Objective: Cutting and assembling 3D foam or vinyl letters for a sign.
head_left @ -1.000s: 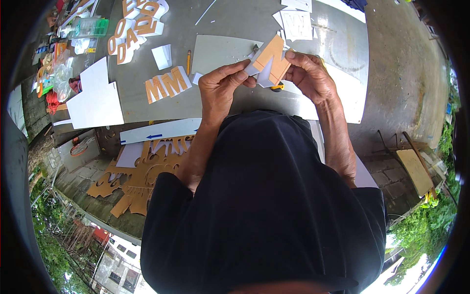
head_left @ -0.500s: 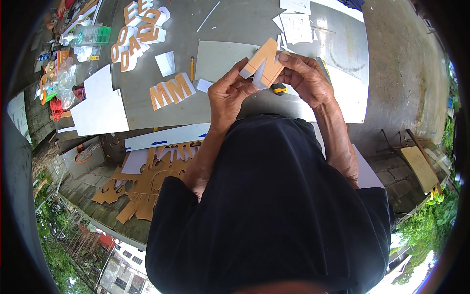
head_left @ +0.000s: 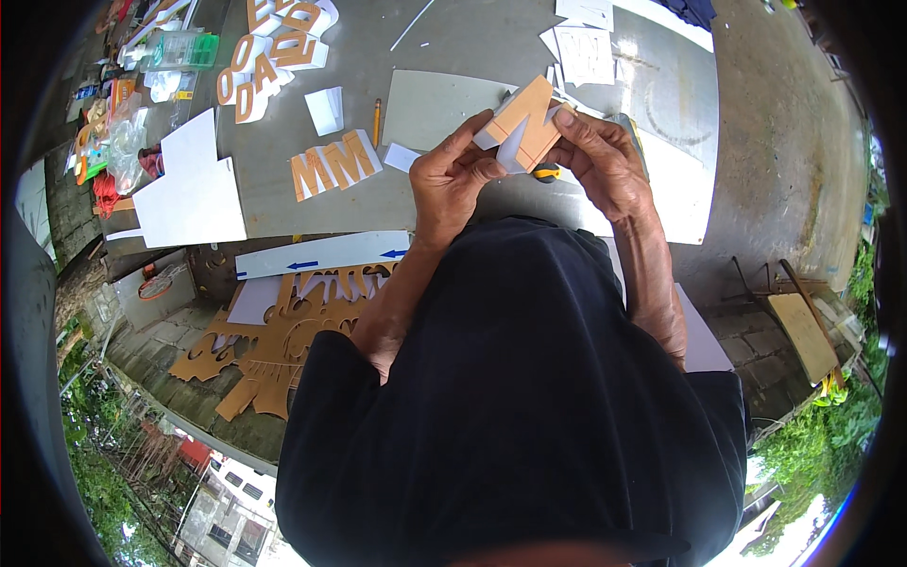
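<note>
A wide grey table [head_left: 491, 42] with a smooth, dull, smudged top fills the upper part of the view. Stained grey ground [head_left: 784, 142] runs along its right side, and green leaves [head_left: 812, 444] show at the lower right. Below the table's near edge lie a white strip [head_left: 326, 257] with blue arrows and brown sheets [head_left: 269, 345] full of curved cut-outs.

The letter-shaped block [head_left: 521, 113] is held up over the near part of the table, between the two hands. It has a flat tan face with thin red lines, thick white sides and sharp, slanting corners. The left hand [head_left: 453, 180] pinches its left edge between thumb and fingers; the right hand [head_left: 609, 161] pinches its right edge likewise.

To the left, similar tan-and-white blocks [head_left: 333, 165] lie side by side near a slim yellow pencil [head_left: 377, 123], and a heap of letter blocks [head_left: 274, 71], some rounded, sits farther off. A white sheet [head_left: 194, 184] with a stepped outline lies at the table's left. A yellow-and-black tool [head_left: 546, 174] shows partly beneath the held block.
</note>
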Demonstrator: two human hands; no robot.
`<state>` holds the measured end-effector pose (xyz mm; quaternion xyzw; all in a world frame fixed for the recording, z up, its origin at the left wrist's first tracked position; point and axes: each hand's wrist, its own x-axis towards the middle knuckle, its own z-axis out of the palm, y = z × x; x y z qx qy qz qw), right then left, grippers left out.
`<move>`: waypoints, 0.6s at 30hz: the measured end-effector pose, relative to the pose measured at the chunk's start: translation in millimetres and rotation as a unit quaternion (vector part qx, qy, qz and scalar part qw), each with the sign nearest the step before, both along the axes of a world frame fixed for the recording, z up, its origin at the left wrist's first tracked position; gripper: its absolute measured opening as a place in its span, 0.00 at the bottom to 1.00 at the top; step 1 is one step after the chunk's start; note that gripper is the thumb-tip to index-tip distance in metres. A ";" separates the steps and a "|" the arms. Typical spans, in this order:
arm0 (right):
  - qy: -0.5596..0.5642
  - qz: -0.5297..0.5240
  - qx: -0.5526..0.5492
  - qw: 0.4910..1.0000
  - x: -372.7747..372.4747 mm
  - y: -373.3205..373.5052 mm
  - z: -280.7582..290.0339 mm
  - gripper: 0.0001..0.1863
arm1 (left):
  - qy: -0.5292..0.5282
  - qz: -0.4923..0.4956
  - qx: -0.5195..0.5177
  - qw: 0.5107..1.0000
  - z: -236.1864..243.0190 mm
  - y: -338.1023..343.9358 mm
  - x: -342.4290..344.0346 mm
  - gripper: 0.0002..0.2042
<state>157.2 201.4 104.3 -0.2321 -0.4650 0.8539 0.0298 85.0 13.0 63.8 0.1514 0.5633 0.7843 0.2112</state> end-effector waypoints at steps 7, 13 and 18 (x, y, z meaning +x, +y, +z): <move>0.005 0.024 0.005 1.000 2.2 3.4 -3.6 0.23 | 0.006 -0.008 -0.013 1.000 3.0 0.0 -0.3 0.29; 0.046 -0.040 -0.052 0.997 3.0 4.2 -13.4 0.19 | -0.223 -0.040 0.161 0.961 5.1 6.6 -4.5 0.18; 0.031 -0.042 -0.092 0.994 2.8 5.7 -11.1 0.21 | -0.297 -0.160 0.182 0.924 -17.0 -3.4 -9.4 0.17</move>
